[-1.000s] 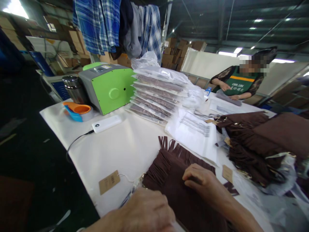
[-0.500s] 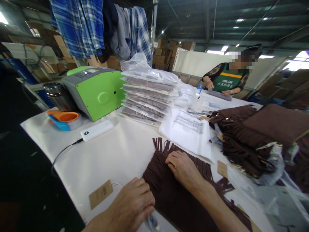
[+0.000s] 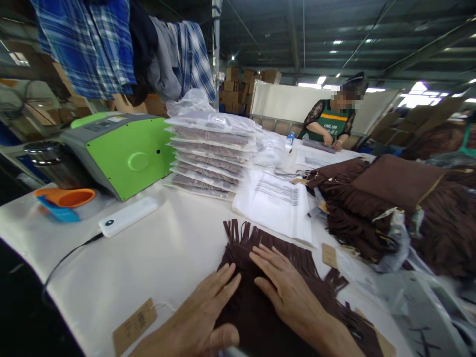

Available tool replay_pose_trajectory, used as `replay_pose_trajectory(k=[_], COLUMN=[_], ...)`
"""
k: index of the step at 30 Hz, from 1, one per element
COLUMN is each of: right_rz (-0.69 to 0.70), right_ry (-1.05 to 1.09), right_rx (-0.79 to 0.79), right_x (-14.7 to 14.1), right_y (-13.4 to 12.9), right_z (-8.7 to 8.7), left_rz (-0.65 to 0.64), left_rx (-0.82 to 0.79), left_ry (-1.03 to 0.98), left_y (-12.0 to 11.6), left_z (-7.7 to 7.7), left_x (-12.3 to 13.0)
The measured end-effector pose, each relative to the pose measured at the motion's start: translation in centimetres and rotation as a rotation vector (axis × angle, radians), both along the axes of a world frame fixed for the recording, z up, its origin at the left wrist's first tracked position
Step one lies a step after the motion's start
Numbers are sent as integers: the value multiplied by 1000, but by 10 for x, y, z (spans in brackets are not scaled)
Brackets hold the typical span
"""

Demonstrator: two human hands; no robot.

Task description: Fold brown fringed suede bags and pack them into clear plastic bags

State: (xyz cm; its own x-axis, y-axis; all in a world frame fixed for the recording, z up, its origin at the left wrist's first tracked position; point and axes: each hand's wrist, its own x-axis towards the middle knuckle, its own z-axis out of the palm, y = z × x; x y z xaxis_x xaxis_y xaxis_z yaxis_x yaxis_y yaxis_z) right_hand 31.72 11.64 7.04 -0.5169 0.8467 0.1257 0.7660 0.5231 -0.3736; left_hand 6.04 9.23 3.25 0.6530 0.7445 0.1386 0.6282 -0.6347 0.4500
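A dark brown fringed bag (image 3: pixel 253 307) lies flat on the white table in front of me, its fringe (image 3: pixel 290 246) fanned out along the far and right sides. My left hand (image 3: pixel 203 310) rests on the bag's left edge with fingers stretched out. Flat on the middle of the bag is my right hand (image 3: pixel 280 277), fingers extended. Neither hand grips anything. A brown card tag (image 3: pixel 134 327) on a white string lies left of my left hand. Another tag (image 3: pixel 329 255) lies beyond the fringe on the right.
Plastic-packed brown items (image 3: pixel 208 158) are stacked behind, beside printed white bags (image 3: pixel 275 203). A green machine (image 3: pixel 130 158), steel flask (image 3: pixel 55 163), orange tape dispenser (image 3: pixel 70 198) and white power bank (image 3: pixel 128 216) stand left. More brown fringed bags (image 3: pixel 397 181) pile up right. A co-worker (image 3: pixel 327 121) works across the table.
My left hand has opened from a curled shape and moved onto the bag's edge. My right hand's fingers have flattened out from the fringe onto the bag. The view has turned right.
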Motion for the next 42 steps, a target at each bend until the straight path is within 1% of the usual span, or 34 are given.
replay_pose_trajectory(k=[1,3,5,6,8,9,11,13,15,17,19,21,23,24,26,27,28,29,31,32,33,34,35,36,37,39,42], right_rz=[-6,21,87,121,155,151,116,87,76,61,43,16,-37,-77,-184,-247,-315,-384,-495,-526,-541,-542,-530,-509,-481,-415,-317], right_ry=[9,22,26,26,24,22,24,42,69,99,135,187,280,347,509,591,666,730,812,829,832,823,803,776,744,675,582], right_rx=[5,0,-33,-63,-130,-157,-182,-176,-160,-142,-122,-101,-86,-82,-81,-84,-90,-99,-117,-123,-123,-117,-106,-92,-80,-55,-20], right_x=[0,-6,-15,-19,-25,-26,-26,-24,-22,-21,-20,-19,-17,-16,-14,-13,-11,-9,-5,-3,-2,-1,-1,-1,-3,-8,-20], right_y=[-3,-7,-7,-7,-6,-6,-7,-9,-10,-11,-11,-11,-11,-11,-9,-8,-8,-7,-6,-6,-6,-6,-6,-5,-5,-2,5], right_z=[2,7,9,9,8,6,2,-1,-2,-3,-6,-10,-15,-17,-21,-21,-21,-21,-18,-17,-15,-13,-11,-9,-7,-3,1], left_rz=[62,270,491,570,613,618,606,582,545,506,478,477,496,503,497,467,402,307,120,83,111,201,319,429,488,499,458], left_rx=[-14,-19,-45,-57,-35,-26,-10,3,12,8,-5,-18,-23,-22,-16,-14,-19,-33,-81,-104,-116,-108,-87,-53,-18,-5,-12], left_ry=[-21,-33,59,136,179,200,234,271,299,322,339,346,345,341,330,319,295,253,101,2,-89,-150,-185,-180,-143,-91,-57], left_y=[9,39,79,99,131,142,152,151,146,141,139,140,137,133,117,106,94,82,65,61,60,64,70,77,85,96,100], left_z=[8,22,32,34,35,34,29,23,17,12,12,16,23,28,37,41,45,49,55,57,57,56,53,49,42,27,5], left_x=[-1,-1,5,10,22,29,42,54,62,66,64,58,54,54,58,62,66,71,74,71,66,58,49,39,29,15,7])
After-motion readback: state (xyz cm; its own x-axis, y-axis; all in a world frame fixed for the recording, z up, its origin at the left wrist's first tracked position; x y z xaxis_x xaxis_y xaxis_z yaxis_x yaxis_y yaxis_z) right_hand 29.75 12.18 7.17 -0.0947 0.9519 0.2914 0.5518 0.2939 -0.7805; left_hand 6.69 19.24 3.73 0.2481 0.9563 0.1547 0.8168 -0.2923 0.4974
